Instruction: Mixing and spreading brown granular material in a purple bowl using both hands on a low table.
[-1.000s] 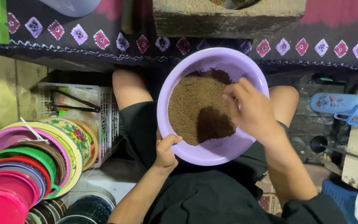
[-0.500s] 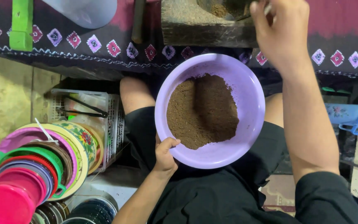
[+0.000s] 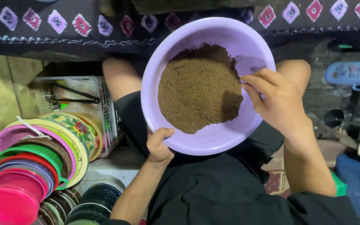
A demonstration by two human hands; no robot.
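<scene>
Left hand (image 3: 159,143) sits at the near rim of the purple bowl (image 3: 180,141), thumb hooked over the rim, fingers curled beneath and hidden; left forearm runs back toward the torso; right hand (image 3: 278,102) rests at the bowl's right rim, fingers (image 3: 257,81) loosely bent, pointing inward over the rim; right forearm angles back, elbow bent; bare knees flank the bowl.

A single head-worn camera looks almost straight down, close over the seated person's lap, with the round lilac plastic bowl (image 3: 208,85) near centre and stacked coloured plastic dishes (image 3: 26,166) at eight o'clock.
</scene>
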